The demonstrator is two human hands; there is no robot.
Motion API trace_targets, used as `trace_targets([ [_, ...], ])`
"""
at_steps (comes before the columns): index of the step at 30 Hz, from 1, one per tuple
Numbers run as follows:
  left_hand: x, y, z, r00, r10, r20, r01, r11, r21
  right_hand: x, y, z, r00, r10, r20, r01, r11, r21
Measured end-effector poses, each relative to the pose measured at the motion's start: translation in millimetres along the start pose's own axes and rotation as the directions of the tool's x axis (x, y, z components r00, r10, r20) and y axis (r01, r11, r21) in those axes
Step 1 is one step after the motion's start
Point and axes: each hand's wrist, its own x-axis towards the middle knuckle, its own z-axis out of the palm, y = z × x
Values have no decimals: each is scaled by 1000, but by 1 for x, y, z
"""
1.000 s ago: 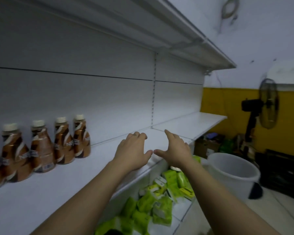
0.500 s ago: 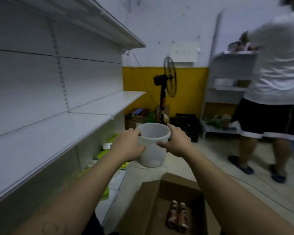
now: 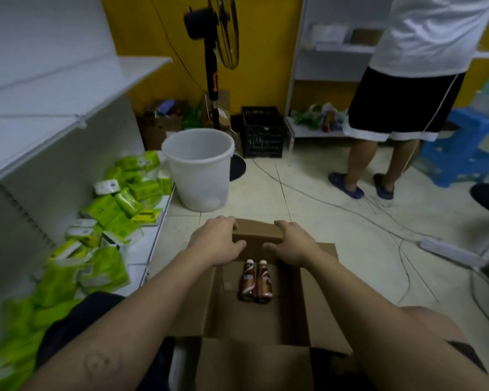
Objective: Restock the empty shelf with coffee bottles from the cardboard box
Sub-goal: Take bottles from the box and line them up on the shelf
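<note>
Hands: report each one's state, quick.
Left hand: open, holds nothing.
Right hand: open, holds nothing.

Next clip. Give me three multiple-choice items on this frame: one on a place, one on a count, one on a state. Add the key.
1. Seen from the box, where is the bucket?
A) beyond it
B) inside it
C) on a table

2. How many bottles lie in the box?
A) none
B) two
C) six

3. The left hand and right hand hold:
A) a bottle each
B) the bucket
C) nothing

Key:
1 A: the bucket stands past the box's far flap.
2 B: two brown bottles lie side by side on the box bottom.
3 C: both hands are open at the far flap, with the bottles untouched.
</note>
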Motion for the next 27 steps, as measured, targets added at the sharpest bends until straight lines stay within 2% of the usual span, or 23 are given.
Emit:
trace_targets([
  [7, 51, -22, 77, 979, -105, 176, 111, 993, -27, 52, 40, 63, 982, 114, 150, -119, 993, 25],
  [13, 91, -49, 156, 890, -203, 408, 204, 978, 41, 85, 69, 144, 876, 243, 416, -260, 966, -17],
  [20, 132, -80, 253, 832, -236, 502, 261, 965, 20, 136, 105, 216, 797, 384, 466, -384, 918, -99],
  [24, 141, -91, 310, 751, -292, 592, 401, 914, -58, 148, 116, 257, 754, 429, 498, -453, 888, -79],
  [27, 144, -96, 347, 678, -325, 660, 563, 806, -182, 160, 126, 278, 748, 482, 456, -507, 858, -75],
])
